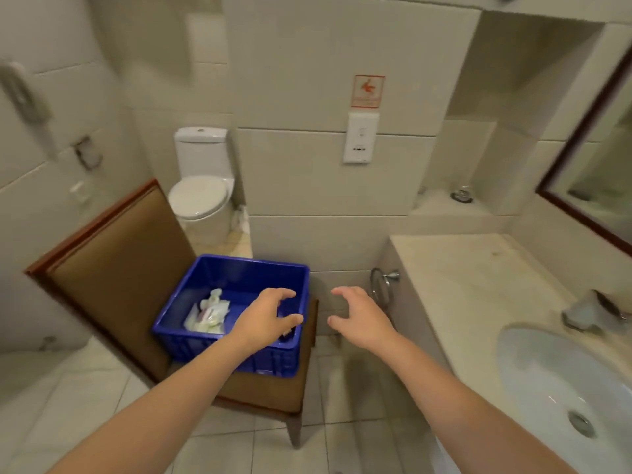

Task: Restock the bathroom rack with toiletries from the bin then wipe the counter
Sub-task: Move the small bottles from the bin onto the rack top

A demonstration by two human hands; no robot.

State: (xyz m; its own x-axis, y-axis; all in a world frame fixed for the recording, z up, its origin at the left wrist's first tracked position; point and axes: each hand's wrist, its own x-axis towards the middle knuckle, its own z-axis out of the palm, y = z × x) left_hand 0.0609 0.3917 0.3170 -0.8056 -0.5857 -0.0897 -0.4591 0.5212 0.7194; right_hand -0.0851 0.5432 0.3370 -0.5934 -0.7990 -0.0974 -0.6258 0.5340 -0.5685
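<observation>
- Restocking looks barely started or mid-way. The blue plastic slatted bin [239,260] still holds a small pile of pale, clear-wrapped toiletry packets [209,314], and neither hand carries anything.
- No rack can be picked out with certainty. A tiled ledge in the wall niche [441,213] above the counter may serve, but that is a guess.
- Wiping appears not yet begun. The beige stone surface [472,278] beside the white oval basin [547,371] has faint marks on it, and no cloth shows anywhere in view.
- The bin sits on the seat of a brown padded chair with a dark wooden frame [113,268], to the left of the surface and lower than it.
- The left hand [265,316] hovers over the right half of the bin. Its fingers are spread and gently curved and it grips nothing.
- The packets lie toward the bin's left side, just beside that hand and to its left, below it and apart from it.
- The right hand [364,319] hangs outside the bin, just past its right wall, between the bin and the surface's end. It too has its fingers spread and holds nothing.
- My reading is that the left hand is best placed to pick up the packets, since they are near it and well apart from the right.
</observation>
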